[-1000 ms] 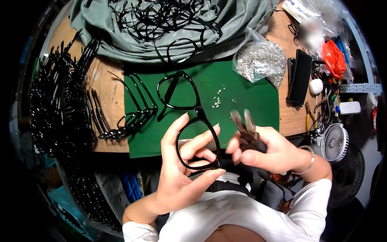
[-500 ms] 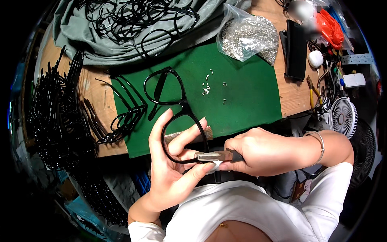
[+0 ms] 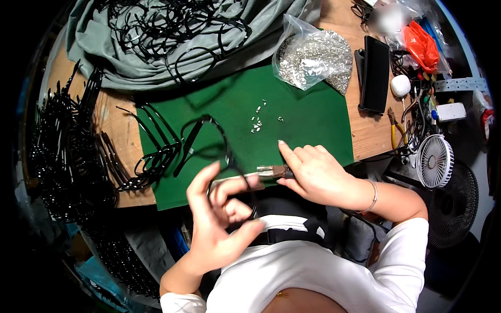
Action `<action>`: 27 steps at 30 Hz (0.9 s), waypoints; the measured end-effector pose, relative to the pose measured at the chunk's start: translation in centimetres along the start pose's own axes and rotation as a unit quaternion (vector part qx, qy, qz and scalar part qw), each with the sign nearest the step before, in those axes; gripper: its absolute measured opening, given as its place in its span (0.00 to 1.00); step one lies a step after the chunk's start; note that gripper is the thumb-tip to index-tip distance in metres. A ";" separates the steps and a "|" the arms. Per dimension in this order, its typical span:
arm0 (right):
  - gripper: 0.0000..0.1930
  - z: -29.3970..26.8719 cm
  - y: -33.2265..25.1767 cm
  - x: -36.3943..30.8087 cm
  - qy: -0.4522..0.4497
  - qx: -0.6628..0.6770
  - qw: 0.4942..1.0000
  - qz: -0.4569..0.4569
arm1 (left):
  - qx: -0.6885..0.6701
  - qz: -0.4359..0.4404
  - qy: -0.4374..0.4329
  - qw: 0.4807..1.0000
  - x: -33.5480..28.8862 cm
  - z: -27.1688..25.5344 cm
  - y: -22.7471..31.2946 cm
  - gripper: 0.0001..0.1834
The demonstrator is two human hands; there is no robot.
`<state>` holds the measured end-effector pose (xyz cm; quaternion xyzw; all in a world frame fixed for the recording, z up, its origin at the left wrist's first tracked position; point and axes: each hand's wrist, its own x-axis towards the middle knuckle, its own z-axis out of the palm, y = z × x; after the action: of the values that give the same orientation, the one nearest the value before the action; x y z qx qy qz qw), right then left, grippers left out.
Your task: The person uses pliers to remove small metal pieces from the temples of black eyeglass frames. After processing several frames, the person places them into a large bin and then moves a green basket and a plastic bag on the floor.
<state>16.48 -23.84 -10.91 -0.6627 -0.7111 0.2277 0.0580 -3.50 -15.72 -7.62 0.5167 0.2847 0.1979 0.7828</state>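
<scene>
L hand (image 3: 214, 229) has a black glasses frame (image 3: 225, 141), w/ the lower lens ring looped around its fingers and blurred. Thumb and fingers are spread well apart but hook/steady the rim; exact contact pts can't be told. Upper lens ring and the folded temple stick out past those fingertips, over the green mat (image 3: 308, 115).

R hand (image 3: 323, 175) is closed on pliers (image 3: 270, 171), metal nose poking out beyond the thumb twd the L fingers. Its index is stretched out straight, tip down on the mat; can't tell if a bit is under it. Loose silver pcs (image 3: 256, 126) lie just beyond that tip, a little to its left; the plastic bag (image 3: 313, 57) of more is farther past it.

Step in hand, prob: picking up a small pc. w/ pliers palmed. Next move calls for a light fingertip press/pinch, L hand holding the frame steady, plier nose kept off the rim.
</scene>
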 end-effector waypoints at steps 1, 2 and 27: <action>0.30 -0.2 0.0 -0.2 -0.005 0.001 1.000 -0.008 | -0.013 0.038 -0.031 0.999 -1.0 -0.6 -1.2 0.45; 0.29 -0.3 0.1 -0.3 -0.005 0.017 1.000 0.000 | 0.010 0.050 -0.019 0.998 -2.1 -0.8 -2.2 0.43; 0.08 0.9 1.0 3.7 0.110 0.125 0.981 0.099 | -0.067 -0.075 0.043 0.994 -1.2 1.4 -3.5 0.19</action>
<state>16.57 -20.47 -12.95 -0.7383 -0.5969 0.2458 0.1952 -3.47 -18.81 -10.14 0.4312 0.3422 0.1793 0.8154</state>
